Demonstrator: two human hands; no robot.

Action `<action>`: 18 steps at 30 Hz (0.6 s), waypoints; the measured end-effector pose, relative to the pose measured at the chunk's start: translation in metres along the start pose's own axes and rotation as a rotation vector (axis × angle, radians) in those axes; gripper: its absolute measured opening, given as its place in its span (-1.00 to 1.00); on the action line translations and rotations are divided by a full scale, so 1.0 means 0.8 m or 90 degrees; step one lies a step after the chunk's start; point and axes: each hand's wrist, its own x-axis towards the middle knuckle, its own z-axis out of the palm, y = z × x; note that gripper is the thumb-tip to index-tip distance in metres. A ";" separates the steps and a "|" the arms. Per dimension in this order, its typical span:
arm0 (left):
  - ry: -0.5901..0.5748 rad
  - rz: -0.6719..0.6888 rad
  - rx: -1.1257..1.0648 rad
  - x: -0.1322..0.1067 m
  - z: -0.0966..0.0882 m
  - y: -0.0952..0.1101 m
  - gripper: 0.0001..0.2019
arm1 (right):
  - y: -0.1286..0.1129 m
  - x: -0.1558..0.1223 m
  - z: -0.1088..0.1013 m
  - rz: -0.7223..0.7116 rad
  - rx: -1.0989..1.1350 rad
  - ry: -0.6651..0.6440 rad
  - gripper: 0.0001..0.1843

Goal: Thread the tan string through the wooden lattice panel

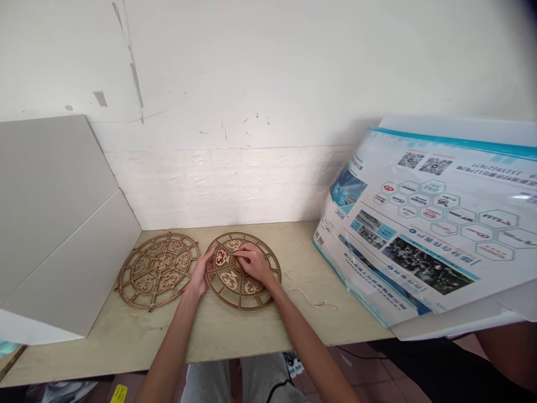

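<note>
A round brown openwork lattice disc (240,301) with gold scroll patterns lies before me on the table. My left hand (203,273) grips its left rim, thumb on top and fingers reaching beneath. Over the middle of this disc is my right hand (255,263), its fingertips pinched together near the centre; whatever they hold, if anything, is too small to make out. A second, similar disc (145,284) rests flat to the left, apart from both hands. From the right side of the nearer disc a thin pale string (312,302) trails across the table.
The pale tabletop (235,347) meets a white wall (260,184) at the back. Grey-white panels (62,224) stand at the left. A large printed sheet (419,224) leans at the right. Below the front edge, part of another person (453,369) shows at the lower right.
</note>
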 end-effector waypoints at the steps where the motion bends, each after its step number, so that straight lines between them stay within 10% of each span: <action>1: -0.001 -0.002 0.000 0.000 0.000 0.000 -0.64 | 0.000 0.000 0.000 0.003 0.000 -0.004 -0.71; 18: 0.009 -0.007 -0.001 0.001 0.000 0.000 -0.67 | -0.001 0.000 -0.002 -0.023 -0.044 -0.007 -0.72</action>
